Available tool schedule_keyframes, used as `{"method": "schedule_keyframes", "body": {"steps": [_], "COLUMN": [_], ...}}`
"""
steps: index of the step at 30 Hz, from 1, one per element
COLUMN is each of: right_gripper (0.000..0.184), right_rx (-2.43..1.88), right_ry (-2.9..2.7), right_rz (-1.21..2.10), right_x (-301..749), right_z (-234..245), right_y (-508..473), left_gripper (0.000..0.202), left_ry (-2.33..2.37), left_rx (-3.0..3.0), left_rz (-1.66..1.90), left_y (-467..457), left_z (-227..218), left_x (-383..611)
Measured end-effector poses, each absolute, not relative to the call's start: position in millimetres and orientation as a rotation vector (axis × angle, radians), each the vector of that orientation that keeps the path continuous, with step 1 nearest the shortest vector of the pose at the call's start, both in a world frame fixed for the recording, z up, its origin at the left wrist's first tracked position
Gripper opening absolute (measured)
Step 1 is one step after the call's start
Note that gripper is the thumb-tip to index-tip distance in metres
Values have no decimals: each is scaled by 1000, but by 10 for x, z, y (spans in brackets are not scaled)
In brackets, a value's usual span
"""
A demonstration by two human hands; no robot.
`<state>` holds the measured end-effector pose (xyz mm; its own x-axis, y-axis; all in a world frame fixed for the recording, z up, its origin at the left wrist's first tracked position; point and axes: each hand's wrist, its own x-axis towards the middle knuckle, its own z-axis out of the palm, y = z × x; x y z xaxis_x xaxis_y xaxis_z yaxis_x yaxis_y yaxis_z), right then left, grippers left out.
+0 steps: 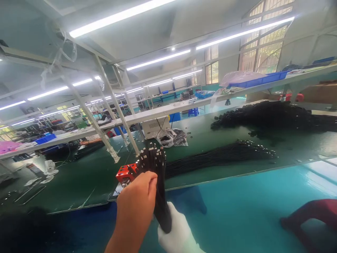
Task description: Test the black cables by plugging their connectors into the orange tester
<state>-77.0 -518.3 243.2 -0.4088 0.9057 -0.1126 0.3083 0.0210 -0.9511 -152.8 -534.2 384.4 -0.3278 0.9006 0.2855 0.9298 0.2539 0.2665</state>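
A thick bundle of black cables [159, 196] with small metal connector ends stands tilted in front of me, its tips pointing up and away. My bare left hand [138, 193] is closed against the upper left side of the bundle; its fingertips are mostly hidden. Lower down, my right hand [176, 228] in a white glove grips the bundle near its bottom end. Just beyond my left hand a red device [126, 173] sits at the bench edge. Behind the bundle, more black cables [210, 158] lie stretched along the green bench [195, 181].
A large heap of black cables [268, 116] covers the back right of the bench. A clear plastic bag [172, 137] lies before a white vented box [156, 126]. Metal posts [110, 102] carry a shelf holding a blue tray [258, 81]. Farther left shows another person's arm [91, 141].
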Motion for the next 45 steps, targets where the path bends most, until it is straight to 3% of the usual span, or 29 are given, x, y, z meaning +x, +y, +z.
{"method": "schedule_keyframes", "body": {"steps": [3,9,13,20,25,30,35,41,45], "right_gripper": [37,34,35,35,35,36,37,35,32], "right_rx": [-1261,-1319,-1314,-1304,-1261,-1195,-1212,-1254,-1270], "right_ry": [-1775,-1838,-1898,-1910,-1830,-1773,-1805,-1780,-1775], "right_rz": [1380,1303,1268,1271,1325,1375,1357,1353,1322], "right_x": [-771,-781,-773,-716,-692,-692,-701,-727,-752], "right_z": [2463,2462,2447,2488,2516,2546,2525,2505,2524], "right_y": [-5189,-5192,-5193,-5156,-5099,-5066,-5099,-5128,-5114], "left_gripper": [22,28,26,18,19,17,18,23,22], "left_ry": [-2467,-2380,-2651,-2707,-2592,-2414,-2325,-2519,-2462], "left_rx": [-1607,-1550,-1564,-1584,-1554,-1415,-1354,-1456,-1375], "left_rz": [-275,17,-118,-403,-898,-1073,-1140,-748,-728], "left_y": [-5279,-5253,-5179,-5134,-5205,-5135,-5027,-5016,-5187], "left_z": [3798,3805,3875,3854,3706,3707,3949,4154,4114], "left_x": [-1536,-1510,-1551,-1552,-1466,-1474,-1543,-1687,-1633]}}
